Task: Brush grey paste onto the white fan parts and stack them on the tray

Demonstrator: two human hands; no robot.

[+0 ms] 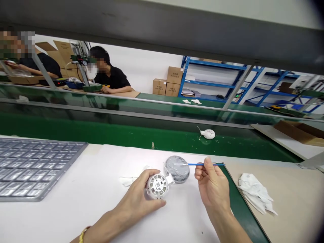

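Between the thumb and fingers of my left hand (138,195) is a round white plastic housing (157,186) with a spoked face and a small tab on its right. My right hand (214,184) pinches a thin blue stick (193,164), held level. The stick's pale tip reaches over a round dish of grey paste (177,171), and seems to touch the paste. The dish sits on the white work surface (174,219), just behind and right of the housing. Part of a white cloth or tissue (128,181) shows behind my left hand.
A clear compartmented tray (32,168) lies at left. A crumpled white cloth (255,192) rests on brown board at right. Another white round part (209,134) is on the green conveyor (121,130). Beyond it, two people sit at work; an open carton (301,131) stands at right.
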